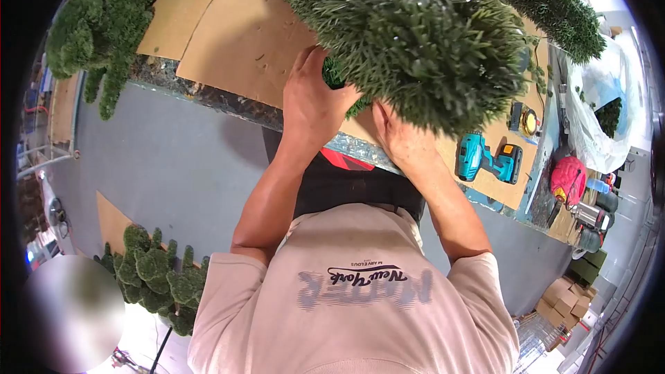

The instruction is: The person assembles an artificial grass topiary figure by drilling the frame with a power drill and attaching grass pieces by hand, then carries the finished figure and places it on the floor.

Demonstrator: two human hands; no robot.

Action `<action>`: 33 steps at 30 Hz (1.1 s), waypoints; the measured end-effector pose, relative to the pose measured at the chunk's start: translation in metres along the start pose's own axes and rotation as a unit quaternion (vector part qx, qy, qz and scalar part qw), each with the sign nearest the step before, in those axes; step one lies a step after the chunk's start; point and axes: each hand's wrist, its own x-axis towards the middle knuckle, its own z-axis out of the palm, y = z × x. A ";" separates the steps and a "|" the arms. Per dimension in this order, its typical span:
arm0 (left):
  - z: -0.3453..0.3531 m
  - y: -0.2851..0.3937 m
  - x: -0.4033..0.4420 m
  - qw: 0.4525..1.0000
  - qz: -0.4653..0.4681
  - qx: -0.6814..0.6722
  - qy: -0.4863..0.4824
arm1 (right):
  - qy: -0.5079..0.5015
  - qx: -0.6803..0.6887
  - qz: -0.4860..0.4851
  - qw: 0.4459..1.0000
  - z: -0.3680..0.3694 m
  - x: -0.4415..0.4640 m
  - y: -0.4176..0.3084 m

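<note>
The left hand (313, 100) curls half-open at the grassy bundle's (422, 48) eight o'clock. At six, the right hand's (407, 140) grip is hidden.

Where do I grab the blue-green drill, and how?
Probably best by the narrow handle of the drill, between its chunky body and battery. Reach down from above with the right hand, the nearer one. The drill lies on its side on the cardboard, so pinch across the handle.

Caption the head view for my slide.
Left hand and right hand at bushy artificial greenery over cardboard, cordless drill nearby.
</note>
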 end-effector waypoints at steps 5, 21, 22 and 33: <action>0.005 -0.008 -0.002 1.000 0.019 0.019 -0.004 | 0.027 0.058 0.014 0.998 0.004 -0.008 -0.001; 0.008 -0.004 0.008 0.999 0.006 -0.047 -0.013 | -0.026 0.056 0.061 0.996 -0.027 0.019 -0.027; 0.006 0.000 0.008 0.997 -0.030 -0.066 -0.024 | -0.030 0.057 0.055 0.996 -0.032 0.021 -0.028; 0.006 0.004 0.010 0.996 -0.063 -0.056 -0.009 | 0.033 0.070 0.029 0.997 -0.021 0.008 -0.020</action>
